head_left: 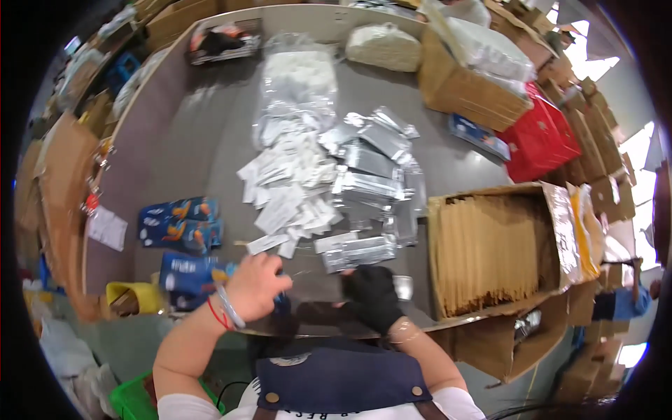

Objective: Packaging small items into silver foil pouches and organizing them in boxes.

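My left hand [259,288], bare, with a red string and a silvery bangle at the wrist, is over the near edge of the grey table with its fingers curled. A small dark blue piece [282,303] shows beneath it; what the fingers hold is hidden. My right hand [374,297] wears a black glove and is closed beside it, its contents out of sight. Just beyond are flat clear-and-silver packets [360,252] and a heap of white paper slips [287,189]. Blue printed pouches [185,273] lie by my left hand.
An open carton [434,259] packed with brown cardboard pieces stands at the right. Further back are a clear bag of white slips [297,77], a white wrapped bundle [383,47], a brown box [469,87] and a red bag [539,136]. A raised rim [133,133] borders the table.
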A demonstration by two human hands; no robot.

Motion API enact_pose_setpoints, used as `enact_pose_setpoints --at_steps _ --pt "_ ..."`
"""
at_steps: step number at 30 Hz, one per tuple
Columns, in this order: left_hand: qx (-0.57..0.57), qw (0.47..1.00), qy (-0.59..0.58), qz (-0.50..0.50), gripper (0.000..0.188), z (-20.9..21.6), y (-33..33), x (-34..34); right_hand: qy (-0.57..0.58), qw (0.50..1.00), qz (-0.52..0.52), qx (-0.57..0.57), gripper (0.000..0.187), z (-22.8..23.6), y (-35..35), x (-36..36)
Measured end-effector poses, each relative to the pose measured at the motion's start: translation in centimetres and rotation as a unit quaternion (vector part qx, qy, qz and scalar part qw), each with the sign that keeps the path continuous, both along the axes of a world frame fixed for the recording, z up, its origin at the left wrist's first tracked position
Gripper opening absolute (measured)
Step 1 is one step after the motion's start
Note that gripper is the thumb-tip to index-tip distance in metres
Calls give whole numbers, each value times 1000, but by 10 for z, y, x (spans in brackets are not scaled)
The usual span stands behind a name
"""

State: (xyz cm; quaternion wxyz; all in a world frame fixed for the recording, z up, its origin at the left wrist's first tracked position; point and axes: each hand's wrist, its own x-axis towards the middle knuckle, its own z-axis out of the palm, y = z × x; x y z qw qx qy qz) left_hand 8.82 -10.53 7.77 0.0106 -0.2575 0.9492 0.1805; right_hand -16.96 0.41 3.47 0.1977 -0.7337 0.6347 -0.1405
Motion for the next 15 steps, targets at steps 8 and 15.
enact_pose_setpoints --at_steps 8,15 --pt "-66 937 103 327 65 -58 34 37 48 997 -50 -43 60 20 4 9" --pt "3 898 139 418 82 -84 61 26 82 996 -2 -19 58 18 -1 25"
